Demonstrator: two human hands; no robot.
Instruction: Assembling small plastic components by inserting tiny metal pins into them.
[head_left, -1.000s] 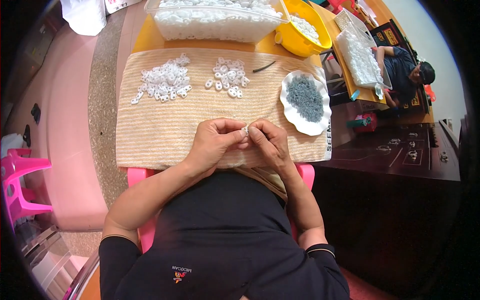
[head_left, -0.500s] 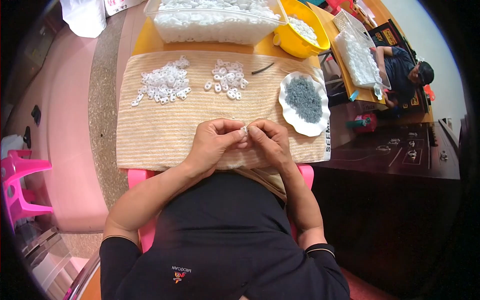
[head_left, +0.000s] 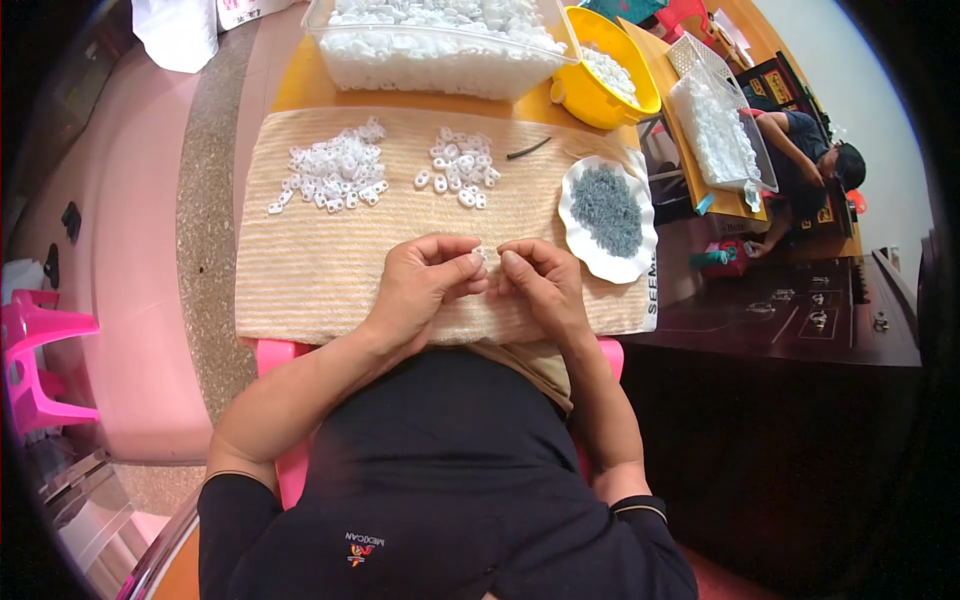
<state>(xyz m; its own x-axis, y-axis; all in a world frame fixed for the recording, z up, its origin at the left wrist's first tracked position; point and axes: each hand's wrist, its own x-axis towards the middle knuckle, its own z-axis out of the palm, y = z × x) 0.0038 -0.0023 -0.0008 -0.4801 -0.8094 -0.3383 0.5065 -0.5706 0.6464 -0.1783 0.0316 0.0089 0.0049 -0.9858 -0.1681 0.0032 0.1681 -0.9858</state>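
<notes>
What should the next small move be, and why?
Probably bring the right hand slightly closer to the small white piece: the left hand pinches that piece near its fingertips, and a narrow gap separates the two hands. Whether the right hand holds anything is too small to tell.

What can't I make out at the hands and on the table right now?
All in the head view:
- White piece in the left hand: mostly hidden by thumb and fingers.
- Right hand: anything pinched at its fingertips is too small to tell.
- Grey pieces: too small and heaped to count.
- Clear bin: far side cut off by the top edge.
</notes>
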